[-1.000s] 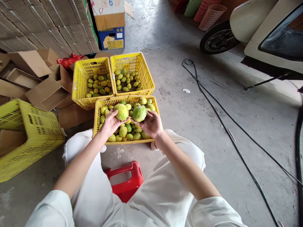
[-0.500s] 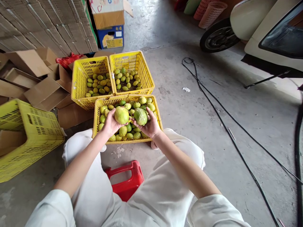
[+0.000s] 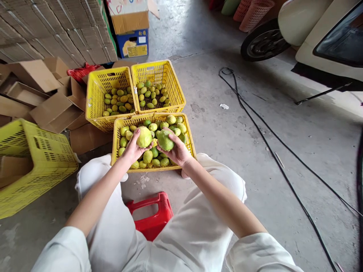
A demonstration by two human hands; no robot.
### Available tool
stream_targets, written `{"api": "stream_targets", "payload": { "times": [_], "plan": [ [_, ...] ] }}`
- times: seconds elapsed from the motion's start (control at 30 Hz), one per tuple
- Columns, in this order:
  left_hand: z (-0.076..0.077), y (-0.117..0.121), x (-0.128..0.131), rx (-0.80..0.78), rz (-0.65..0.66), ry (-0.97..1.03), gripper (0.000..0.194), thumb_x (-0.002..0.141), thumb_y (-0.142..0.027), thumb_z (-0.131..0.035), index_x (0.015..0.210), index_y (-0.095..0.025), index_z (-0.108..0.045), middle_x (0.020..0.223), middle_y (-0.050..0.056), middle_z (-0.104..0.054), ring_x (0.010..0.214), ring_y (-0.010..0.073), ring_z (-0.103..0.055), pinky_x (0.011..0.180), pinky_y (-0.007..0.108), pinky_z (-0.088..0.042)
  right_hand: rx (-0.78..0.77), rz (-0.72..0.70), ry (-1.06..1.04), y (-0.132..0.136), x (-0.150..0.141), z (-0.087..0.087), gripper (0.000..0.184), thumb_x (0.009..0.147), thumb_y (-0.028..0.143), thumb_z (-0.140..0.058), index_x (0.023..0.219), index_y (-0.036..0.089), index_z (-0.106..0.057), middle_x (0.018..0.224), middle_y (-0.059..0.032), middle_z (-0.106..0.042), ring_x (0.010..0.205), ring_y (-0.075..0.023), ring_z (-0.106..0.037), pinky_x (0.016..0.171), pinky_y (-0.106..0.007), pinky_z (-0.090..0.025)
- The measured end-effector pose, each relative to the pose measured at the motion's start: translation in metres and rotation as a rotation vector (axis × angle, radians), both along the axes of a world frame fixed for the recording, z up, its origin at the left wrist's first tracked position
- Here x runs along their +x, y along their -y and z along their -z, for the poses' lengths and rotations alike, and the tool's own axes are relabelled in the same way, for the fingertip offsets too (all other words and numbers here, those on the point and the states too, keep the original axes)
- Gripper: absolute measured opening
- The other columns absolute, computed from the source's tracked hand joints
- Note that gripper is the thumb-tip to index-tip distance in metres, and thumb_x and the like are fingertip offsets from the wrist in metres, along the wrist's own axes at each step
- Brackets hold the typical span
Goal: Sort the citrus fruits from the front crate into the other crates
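My left hand (image 3: 131, 150) is closed round a yellow-green fruit (image 3: 144, 136). My right hand (image 3: 177, 152) is closed round a greener fruit (image 3: 165, 140). Both fruits are held side by side just above the near yellow crate (image 3: 192, 140), which is full of several green and yellow fruits. Behind it stand two more yellow crates, the left one (image 3: 96, 94) and the right one (image 3: 172, 85), each with a shallow layer of smaller fruits.
I sit on a red stool (image 3: 151, 217) on the concrete floor. A tilted yellow crate (image 3: 28, 162) lies at left beside flattened cardboard boxes (image 3: 42, 98). Black cables (image 3: 272, 143) cross the floor at right, near a scooter (image 3: 306, 34).
Both hands have lowered slightly toward the near crate. The right hand has turned its fruit, with fingers now wrapped over the top of it.
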State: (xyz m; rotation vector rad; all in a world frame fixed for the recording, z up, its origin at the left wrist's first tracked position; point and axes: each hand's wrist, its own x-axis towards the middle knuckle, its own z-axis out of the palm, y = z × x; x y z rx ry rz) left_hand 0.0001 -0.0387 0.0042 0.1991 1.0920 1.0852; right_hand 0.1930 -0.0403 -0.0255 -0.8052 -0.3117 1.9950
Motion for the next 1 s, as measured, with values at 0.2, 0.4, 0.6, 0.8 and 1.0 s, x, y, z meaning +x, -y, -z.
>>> {"api": "stream_targets", "payload": {
  "times": [0.2,0.4,0.6,0.8,1.0],
  "plan": [
    [-0.010,0.000,0.001,0.003,-0.004,0.070,0.036,0.109,-0.040,-0.058,0.134,-0.021,-0.075,0.121,0.015,-0.087,0.119,0.0363,-0.087,0.092,0.047,-0.075,-0.066,-0.019,-0.031,-0.004,0.003,0.000,0.029,0.099,0.032,-0.072,0.127,0.026,-0.072,0.120,-0.0075,-0.088,0.128,-0.0317,-0.084,0.115,-0.056,-0.072],
    [-0.004,0.002,-0.001,0.105,-0.007,0.090,0.049,0.104,-0.026,-0.067,0.152,-0.024,-0.068,0.144,0.014,-0.084,0.139,0.0347,-0.079,0.111,0.052,-0.071,-0.154,0.060,-0.082,-0.012,0.006,-0.011,0.052,0.099,0.022,-0.053,0.148,0.023,-0.068,0.116,-0.0091,-0.090,0.127,-0.0330,-0.086,0.109,-0.059,-0.074],
    [0.006,0.004,-0.001,0.064,-0.047,0.038,0.019,0.100,-0.027,-0.080,0.118,-0.022,-0.074,0.125,0.011,-0.087,0.127,0.0307,-0.084,0.097,0.037,-0.075,-0.131,0.126,-0.047,-0.007,-0.002,-0.014,0.040,0.101,0.018,-0.070,0.140,0.028,-0.070,0.107,-0.0012,-0.089,0.098,-0.0207,-0.088,0.084,-0.028,-0.077],
    [-0.001,0.004,0.007,0.024,-0.003,-0.030,0.009,0.100,-0.024,-0.079,0.108,-0.022,-0.075,0.122,0.013,-0.087,0.135,0.0326,-0.082,0.108,0.043,-0.073,-0.085,0.039,0.004,-0.002,-0.002,-0.012,0.053,0.092,0.014,-0.080,0.140,0.033,-0.069,0.109,0.0027,-0.086,0.093,-0.0190,-0.086,0.081,-0.027,-0.076],
    [-0.017,0.002,0.005,0.005,-0.053,0.077,0.038,0.108,-0.024,-0.048,0.133,-0.021,-0.077,0.127,0.013,-0.088,0.142,0.0322,-0.079,0.115,0.049,-0.070,-0.078,0.127,-0.042,-0.008,0.004,-0.010,0.038,0.101,0.029,-0.065,0.139,0.033,-0.070,0.119,-0.0007,-0.087,0.112,-0.0274,-0.087,0.097,-0.048,-0.078]
  ]
}}
